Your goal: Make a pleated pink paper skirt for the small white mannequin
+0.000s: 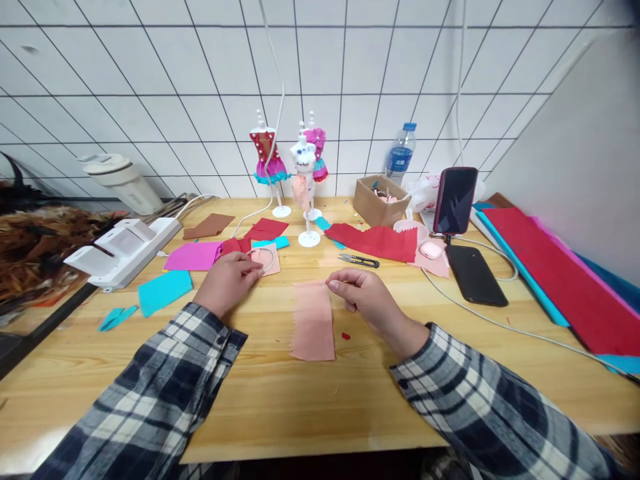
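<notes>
A strip of pink crepe paper (313,327) with a ragged left edge lies in the middle of the wooden table. My right hand (367,303) pinches its upper right corner between thumb and fingertips. Left of the strip, my left hand (227,280) rests with fingers bent and closed by a smaller pink piece (271,261) and a thin white loop (273,253); whatever its fingertips hold is hidden. Red crepe pieces (235,247) and a magenta piece (193,256) lie beyond that hand. Small thread snips (359,260) lie above the right hand.
Behind stand several small mannequins (309,237), some in paper dresses. Further right are a long red strip (375,241), a cardboard box (380,203), a water bottle (401,153), two phones (477,275) and stacked coloured sheets (565,280). A power strip (145,250) stands left.
</notes>
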A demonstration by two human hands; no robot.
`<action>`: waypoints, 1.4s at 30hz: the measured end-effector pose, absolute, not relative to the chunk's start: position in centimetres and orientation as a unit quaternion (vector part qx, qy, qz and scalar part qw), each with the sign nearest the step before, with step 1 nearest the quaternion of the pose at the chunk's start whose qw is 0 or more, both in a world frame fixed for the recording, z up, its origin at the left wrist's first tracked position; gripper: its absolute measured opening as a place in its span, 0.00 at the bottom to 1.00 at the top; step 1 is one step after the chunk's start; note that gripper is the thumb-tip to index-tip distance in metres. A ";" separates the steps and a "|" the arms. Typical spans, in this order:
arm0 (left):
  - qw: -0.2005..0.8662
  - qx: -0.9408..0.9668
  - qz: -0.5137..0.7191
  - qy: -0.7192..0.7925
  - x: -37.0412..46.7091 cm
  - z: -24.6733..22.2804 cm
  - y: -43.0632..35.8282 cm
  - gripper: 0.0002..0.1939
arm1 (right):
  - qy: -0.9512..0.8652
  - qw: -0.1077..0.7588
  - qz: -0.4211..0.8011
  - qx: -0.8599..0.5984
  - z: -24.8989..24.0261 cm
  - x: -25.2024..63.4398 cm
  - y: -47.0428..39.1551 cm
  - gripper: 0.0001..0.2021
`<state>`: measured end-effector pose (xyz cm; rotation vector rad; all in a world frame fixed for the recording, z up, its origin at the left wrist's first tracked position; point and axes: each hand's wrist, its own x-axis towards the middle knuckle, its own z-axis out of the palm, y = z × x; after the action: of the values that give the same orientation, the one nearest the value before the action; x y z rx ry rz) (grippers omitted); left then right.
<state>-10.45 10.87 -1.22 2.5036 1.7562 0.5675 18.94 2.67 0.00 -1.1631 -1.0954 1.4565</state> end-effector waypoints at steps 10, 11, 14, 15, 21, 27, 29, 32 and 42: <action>0.176 0.845 0.282 0.419 -2.1 1.1 4.4 0.21 | -0.402 0.429 0.664 -0.462 0.2 17.7 1.8 0.19; 0.214 0.842 0.286 0.404 -1.5 1.1 3.9 0.21 | -0.408 0.432 0.660 -0.460 0.3 17.6 1.7 0.18; 0.254 0.826 0.310 0.397 -0.4 0.8 2.9 0.17 | -0.421 0.438 0.649 -0.458 0.2 17.3 1.5 0.15; 0.256 0.820 0.321 0.398 -0.3 0.7 2.8 0.16 | -0.423 0.441 0.646 -0.459 0.1 17.3 1.5 0.14; 0.327 0.777 0.381 0.380 -0.7 0.6 2.6 0.11 | -0.473 0.465 0.571 -0.483 -0.8 18.0 2.1 0.17; 0.508 0.637 0.406 0.413 -0.7 -0.8 3.0 0.12 | -0.736 0.495 0.102 -0.451 -0.5 19.6 2.0 0.06; 0.559 0.603 0.423 0.382 -0.7 -1.2 3.0 0.13 | -0.797 0.446 0.003 -0.408 -0.6 19.5 1.6 0.07; 0.587 0.594 0.419 0.356 -0.9 -1.2 2.8 0.13 | -0.815 0.412 -0.051 -0.405 -0.9 19.2 1.2 0.08; 0.459 0.727 0.370 0.351 -1.1 -0.7 2.5 0.16 | -0.809 0.393 -0.035 -0.435 -1.0 19.1 1.2 0.08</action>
<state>-1.11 2.51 -0.67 1.7905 0.8645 0.9106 19.12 1.19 -0.98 -1.1040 -2.0541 -0.0896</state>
